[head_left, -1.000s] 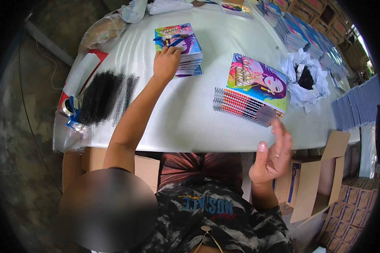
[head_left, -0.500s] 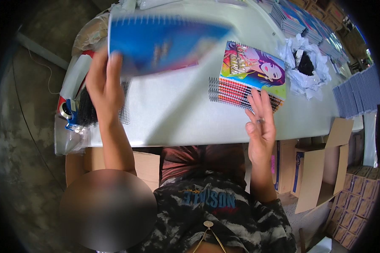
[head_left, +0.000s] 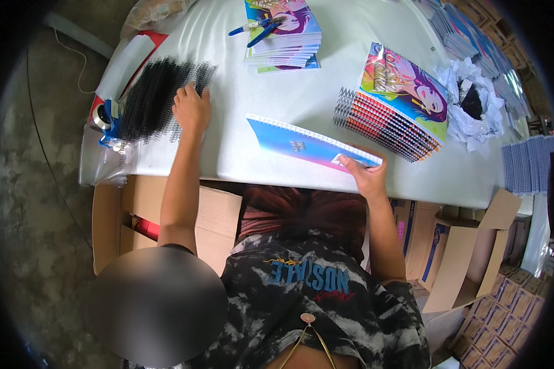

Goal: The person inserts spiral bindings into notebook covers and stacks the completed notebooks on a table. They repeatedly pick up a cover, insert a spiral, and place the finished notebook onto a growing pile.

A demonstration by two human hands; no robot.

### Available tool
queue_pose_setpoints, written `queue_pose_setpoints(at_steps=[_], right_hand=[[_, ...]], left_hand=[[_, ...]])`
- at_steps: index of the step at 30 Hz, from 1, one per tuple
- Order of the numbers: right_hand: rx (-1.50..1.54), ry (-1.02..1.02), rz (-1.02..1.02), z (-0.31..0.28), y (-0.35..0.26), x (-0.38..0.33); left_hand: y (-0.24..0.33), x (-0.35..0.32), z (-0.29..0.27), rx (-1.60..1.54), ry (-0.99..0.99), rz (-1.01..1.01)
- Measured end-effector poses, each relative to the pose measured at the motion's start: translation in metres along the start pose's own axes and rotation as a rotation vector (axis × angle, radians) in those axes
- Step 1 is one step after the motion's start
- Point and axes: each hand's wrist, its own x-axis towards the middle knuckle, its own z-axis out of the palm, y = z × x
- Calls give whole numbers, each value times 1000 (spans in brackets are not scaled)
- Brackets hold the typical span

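My left hand [head_left: 192,109] is over the right edge of a pile of black spiral binding coils [head_left: 157,98], its fingers curled down and closed on a coil. In my right hand [head_left: 366,175] is a notebook [head_left: 301,145] with a blue and pink cover, gripped at its right end. A row of punched holes runs along the notebook's far edge, with no coil visible in it. Right of it stands a stack of spiral-bound notebooks [head_left: 406,92] with a colourful cover on top. Farther back, blue-handled pliers [head_left: 266,29] lie on a stack of notebooks [head_left: 283,52].
Crumpled white wrapping [head_left: 474,132] with black coils inside sits at the table's right. More notebook stacks [head_left: 468,43] line the far right. At the left edge lies a blue tape dispenser [head_left: 109,126]. Open cardboard boxes [head_left: 212,215] stand below the near edge.
The blue notebook has passed from my left hand to my right and come nearer. My left hand has moved onto the coils. The pliers and far stack now show.
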Motion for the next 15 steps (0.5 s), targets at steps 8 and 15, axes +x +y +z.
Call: queue_pose_setpoints(at_steps=[8, 15], right_hand=[[-63, -61, -79, -6, -9, 6], [-36, -14, 10, -15, -3, 10]], left_hand=[[-4, 38, -40, -83, -312, -299], [24, 20, -82, -830, -447, 31]])
